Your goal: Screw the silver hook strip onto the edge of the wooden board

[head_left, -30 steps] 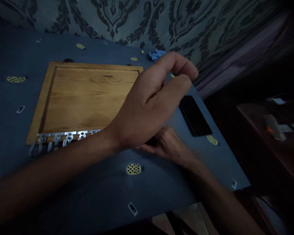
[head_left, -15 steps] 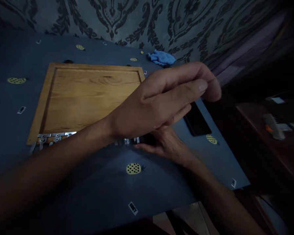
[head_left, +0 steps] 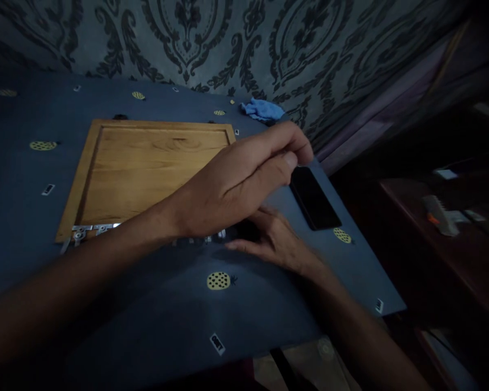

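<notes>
A framed wooden board (head_left: 146, 174) lies on the table, with metal fittings (head_left: 79, 233) and screws along its front edge. My left hand (head_left: 240, 182) is raised above the board's right side. Its fingers are curled and the thumb presses against the index finger; whatever they may hold is hidden. Lower and behind it, my right hand (head_left: 275, 241) grips the board near the front right corner, thumb stretched along the front edge. Its other fingers are partly covered by my left hand. Something dark between the right thumb and fingers is too shadowed to make out.
A black phone (head_left: 315, 198) lies right of the board. A crumpled blue cloth (head_left: 264, 110) rests at the back by the patterned wall (head_left: 187, 43). The blue table cover (head_left: 146, 320) ends at the right; beyond stands a dark red surface (head_left: 407, 201) with small items.
My left hand has drawn back to the left, its fingers more curled, uncovering more of the phone. My right hand stays at the board's corner. The view has shifted slightly.
</notes>
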Tool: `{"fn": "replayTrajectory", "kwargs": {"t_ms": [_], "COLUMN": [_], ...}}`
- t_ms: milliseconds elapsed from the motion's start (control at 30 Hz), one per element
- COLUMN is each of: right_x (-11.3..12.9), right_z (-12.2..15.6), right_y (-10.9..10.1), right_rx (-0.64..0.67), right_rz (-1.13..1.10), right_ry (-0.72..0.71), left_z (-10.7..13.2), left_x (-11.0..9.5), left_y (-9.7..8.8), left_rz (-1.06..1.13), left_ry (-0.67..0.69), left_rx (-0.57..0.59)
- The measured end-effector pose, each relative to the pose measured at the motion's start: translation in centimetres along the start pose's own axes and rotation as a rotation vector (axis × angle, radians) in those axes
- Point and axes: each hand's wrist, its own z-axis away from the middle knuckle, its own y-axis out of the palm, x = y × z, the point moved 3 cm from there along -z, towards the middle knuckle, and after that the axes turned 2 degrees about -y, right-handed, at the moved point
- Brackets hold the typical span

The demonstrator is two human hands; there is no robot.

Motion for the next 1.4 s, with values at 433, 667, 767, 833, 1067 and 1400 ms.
{"fn": "replayTrajectory", "kwargs": {"t_ms": [433,667,767,833,1067,1400], "right_x": [3.0,2.6,2.6,2.6,2.8,2.2], "right_z": [-2.9,-2.4,-2.3,-2.2,-1.9,-1.5], "right_y": [-0.6,-0.5,-0.5,-0.5,-0.5,-0.7], "right_rx": [-0.357,-0.378,-0.390,-0.390,-0.384,-0.385], "right_rz": [-0.424,-0.494,-0.477,-0.461,-0.445,-0.506], "right_ry": [0.176,0.264,0.289,0.292,0.271,0.233], "left_z": [1.2,5.7,6.8,7.0,6.8,6.7], "left_x": [-0.1,3.0,3.7,3.8,4.2,4.3], "left_y": [-1.3,-2.0,-0.4,0.6,1.3,1.4], "left_rz": [-0.165,-0.689,-0.953,-0.985,-1.073,-1.087], "left_ry": [-0.169,-0.306,-0.285,-0.293,-0.358,-0.388], "left_rx": [-0.088,0.152,0.240,0.244,0.211,0.202]}}
